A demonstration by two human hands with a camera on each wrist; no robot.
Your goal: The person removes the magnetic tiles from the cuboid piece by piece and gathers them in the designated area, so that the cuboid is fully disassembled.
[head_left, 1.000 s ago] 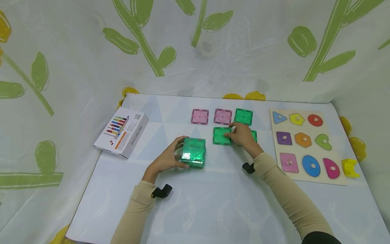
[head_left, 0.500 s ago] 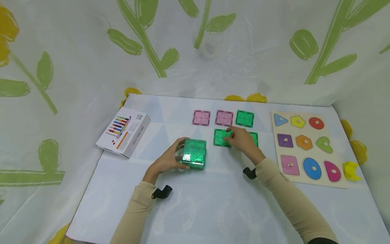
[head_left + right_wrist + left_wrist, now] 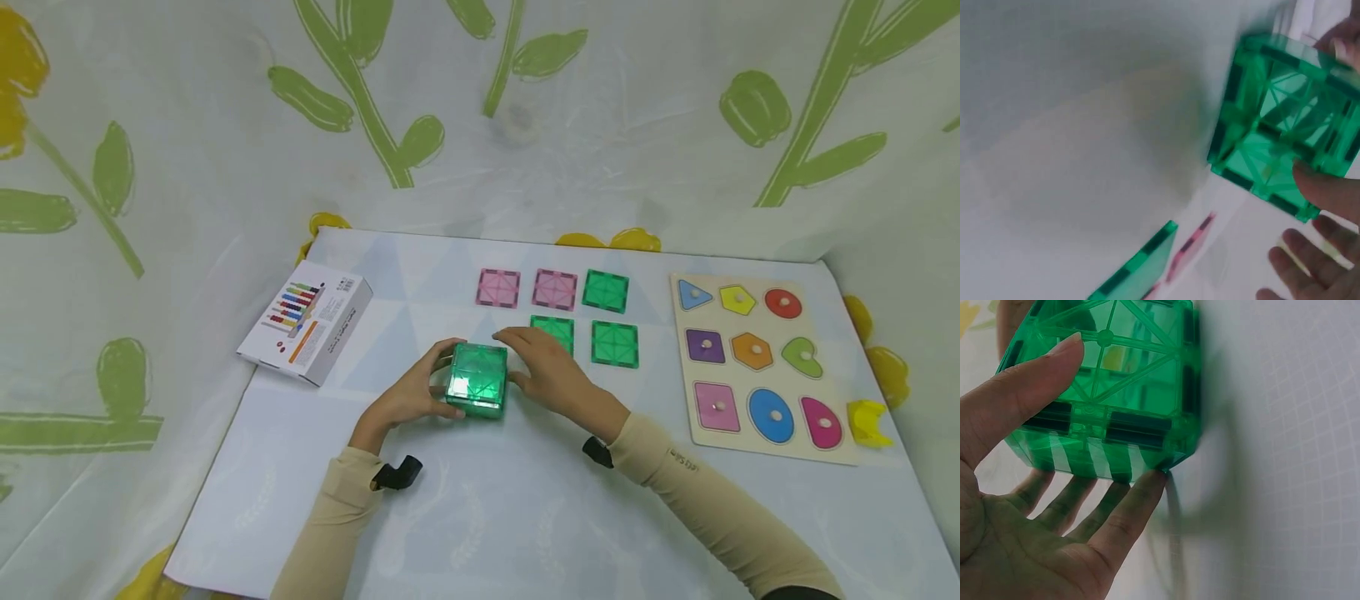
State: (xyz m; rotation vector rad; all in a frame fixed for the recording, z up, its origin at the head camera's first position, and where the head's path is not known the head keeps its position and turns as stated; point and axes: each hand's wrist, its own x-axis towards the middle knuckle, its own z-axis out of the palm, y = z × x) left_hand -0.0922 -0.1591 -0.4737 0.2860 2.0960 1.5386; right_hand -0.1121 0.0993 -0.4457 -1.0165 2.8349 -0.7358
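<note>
In the head view, a translucent green cube built of magnetic tiles stands on the table, left of the loose tiles. My left hand grips its left side; in the left wrist view the thumb lies on one face and the fingertips bear on another. My right hand is at the cube's right side, fingers loosely extended; its thumb overlaps the cube in the right wrist view, and contact cannot be told. Beyond that hand lies a green tile, partly hidden by it, with another green tile to its right.
Farther back lie two pink tiles and a third flat green tile. A wooden shape puzzle board and a yellow piece are at the right. A white box sits by the table's left edge.
My right hand has left the front-row green tile and moved left to the cube. The tiles stay flat in place. My left hand keeps its grip on the cube.
</note>
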